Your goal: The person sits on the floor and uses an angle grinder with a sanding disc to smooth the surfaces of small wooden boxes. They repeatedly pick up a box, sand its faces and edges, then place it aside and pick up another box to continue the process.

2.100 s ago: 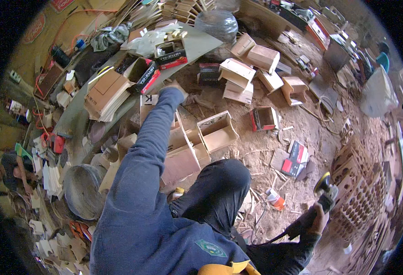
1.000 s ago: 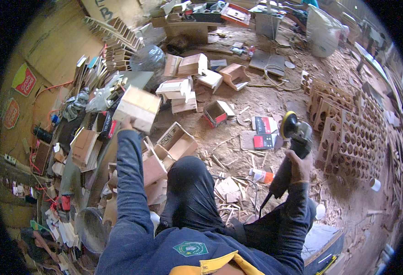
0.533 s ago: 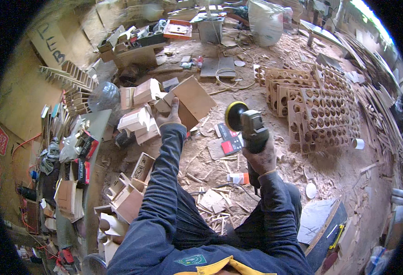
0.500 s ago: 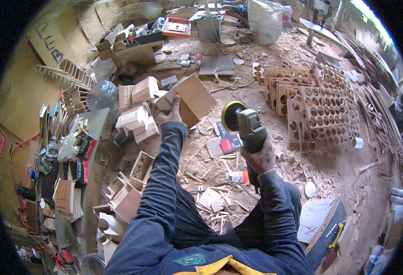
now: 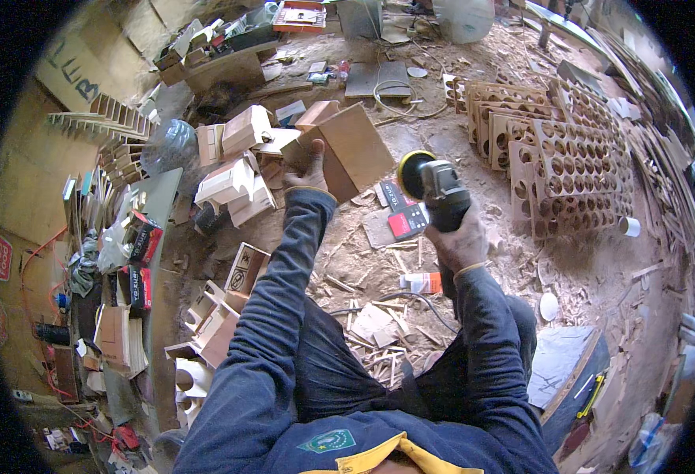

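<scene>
My left hand (image 5: 309, 170) is closed on a brown wooden box (image 5: 357, 150), thumb on its near side, holding it tilted above the floor. The box has a broad flat face toward the right. In my right hand (image 5: 464, 241) is a handheld disc sander (image 5: 446, 196), gripped around its dark body. Its round yellow-edged disc (image 5: 415, 174) faces the box across a small gap. Whether the disc spins cannot be told. A power cable (image 5: 434, 310) lies on the floor below the right forearm.
Pale wooden boxes (image 5: 225, 186) are heaped on the left, with more pieces (image 5: 221, 316) nearer me. Stacked panels with round holes (image 5: 568, 170) stand at right. Wood scraps (image 5: 375, 324), an orange-and-white container (image 5: 421, 283) and a red-and-black carton (image 5: 408, 221) lie between my legs and the tool.
The whole view has shifted, with the floor things now higher in the picture. Both hands appear slightly farther right and up, still holding the box and the sander.
</scene>
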`<state>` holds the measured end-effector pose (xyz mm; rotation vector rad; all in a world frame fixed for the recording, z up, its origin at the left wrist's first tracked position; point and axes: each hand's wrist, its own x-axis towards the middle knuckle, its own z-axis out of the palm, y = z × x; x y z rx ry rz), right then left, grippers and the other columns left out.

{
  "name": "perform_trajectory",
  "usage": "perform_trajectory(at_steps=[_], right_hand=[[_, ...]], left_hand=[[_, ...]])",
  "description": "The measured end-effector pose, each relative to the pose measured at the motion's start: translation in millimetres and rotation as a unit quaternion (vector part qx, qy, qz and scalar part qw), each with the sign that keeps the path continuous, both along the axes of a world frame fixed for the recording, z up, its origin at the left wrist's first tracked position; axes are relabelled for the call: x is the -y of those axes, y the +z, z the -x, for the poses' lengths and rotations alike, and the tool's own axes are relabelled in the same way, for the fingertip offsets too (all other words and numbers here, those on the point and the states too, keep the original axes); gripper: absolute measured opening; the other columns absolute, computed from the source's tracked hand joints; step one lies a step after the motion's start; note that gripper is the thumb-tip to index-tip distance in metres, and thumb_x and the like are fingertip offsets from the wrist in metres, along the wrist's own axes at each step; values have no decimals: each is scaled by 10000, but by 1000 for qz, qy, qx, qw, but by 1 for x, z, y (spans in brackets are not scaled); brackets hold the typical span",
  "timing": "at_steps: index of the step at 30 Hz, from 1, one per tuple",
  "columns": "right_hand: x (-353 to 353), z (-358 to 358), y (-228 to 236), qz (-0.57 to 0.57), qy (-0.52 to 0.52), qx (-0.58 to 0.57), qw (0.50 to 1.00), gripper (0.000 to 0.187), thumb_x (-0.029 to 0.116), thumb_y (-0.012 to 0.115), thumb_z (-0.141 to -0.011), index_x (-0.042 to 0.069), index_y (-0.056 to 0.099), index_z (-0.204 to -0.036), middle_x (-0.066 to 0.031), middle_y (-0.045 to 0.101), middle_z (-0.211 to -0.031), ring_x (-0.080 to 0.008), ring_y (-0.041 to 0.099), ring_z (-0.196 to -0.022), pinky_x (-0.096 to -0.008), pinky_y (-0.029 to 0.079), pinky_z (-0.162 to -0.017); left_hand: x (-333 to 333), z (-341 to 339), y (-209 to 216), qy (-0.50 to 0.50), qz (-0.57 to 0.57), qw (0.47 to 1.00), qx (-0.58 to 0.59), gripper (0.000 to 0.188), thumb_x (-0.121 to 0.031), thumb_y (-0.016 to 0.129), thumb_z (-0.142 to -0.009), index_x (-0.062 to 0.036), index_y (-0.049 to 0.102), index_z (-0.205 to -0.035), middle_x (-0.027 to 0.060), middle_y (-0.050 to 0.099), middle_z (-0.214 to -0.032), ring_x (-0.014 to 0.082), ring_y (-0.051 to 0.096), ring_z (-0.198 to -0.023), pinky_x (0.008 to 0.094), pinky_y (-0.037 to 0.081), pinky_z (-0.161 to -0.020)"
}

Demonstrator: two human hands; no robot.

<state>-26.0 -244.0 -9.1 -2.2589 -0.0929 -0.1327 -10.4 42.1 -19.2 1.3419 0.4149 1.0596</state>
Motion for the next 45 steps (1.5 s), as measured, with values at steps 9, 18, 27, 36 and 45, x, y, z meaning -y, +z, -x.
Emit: perform_trajectory(at_steps=[9,18,27,36,45], right_hand=[[-2,14,0,-72,82,-26,994,673,267,845,-678,54,539,-1238,-226,724,-1025,-381,720,-962,-455,570,-850],[-4,3,0,-63,76,-22,995,765,395,887,-653,35,465,-1180,-272,716,-948,-466,713,-907,-509,575,-814],[-1,17,4,-11,61,-64,996,685,303,823,-678,54,516,-1238,-247,718,-970,-440,716,-929,-496,560,-822],[17,-5,-5,-76,-19,-50,996,673,331,849,-682,45,582,-1230,-191,719,-1069,-321,718,-983,-423,557,-892],[-7,30,0,-66,127,6,990,658,281,830,-690,77,489,-1215,-258,707,-929,-472,705,-898,-527,562,-775]], left_hand=[[11,-6,-4,46,24,997,-64,604,-505,865,-803,-30,696,-1135,77,747,-1060,191,690,-898,352,561,-830],[20,-2,1,13,6,999,-39,615,-538,869,-782,-19,722,-1079,80,754,-1040,183,685,-876,359,564,-794],[28,-7,-2,-14,19,1000,-19,673,-534,872,-778,-3,692,-1151,99,741,-1117,213,683,-914,358,564,-845],[2,-13,-16,44,92,987,-125,790,-571,884,-733,37,630,-1168,164,709,-1122,256,702,-954,392,618,-812],[-14,-18,-48,-23,253,949,-186,797,-498,847,-817,46,521,-1301,192,709,-1094,297,732,-868,441,643,-682]])
